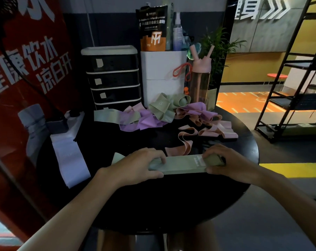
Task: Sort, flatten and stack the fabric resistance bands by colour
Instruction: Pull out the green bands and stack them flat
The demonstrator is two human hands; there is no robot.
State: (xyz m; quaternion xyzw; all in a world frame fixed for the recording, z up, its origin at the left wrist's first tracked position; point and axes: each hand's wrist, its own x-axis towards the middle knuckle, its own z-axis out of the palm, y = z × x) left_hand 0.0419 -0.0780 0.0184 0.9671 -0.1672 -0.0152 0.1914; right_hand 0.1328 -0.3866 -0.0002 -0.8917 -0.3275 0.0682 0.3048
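A flat green band stack [182,163] lies on the round black table [153,205] in front of me. My left hand [141,165] grips its left end, fingers curled over the top and thumb along the near edge. My right hand [226,162] grips its right end the same way. Behind it lies a tangled heap: green bands [162,107], purple bands [144,122] and pink bands [213,129]. A loose pink band [184,144] curls just beyond the stack. A flattened lavender band [70,156] lies at the table's left edge.
A black drawer unit [113,77] and a white box [162,75] holding a pouch and bottles stand at the back. A pink bottle [199,78] and a plant [218,51] are at back right. A red banner [17,78] stands left, metal shelving [289,87] right.
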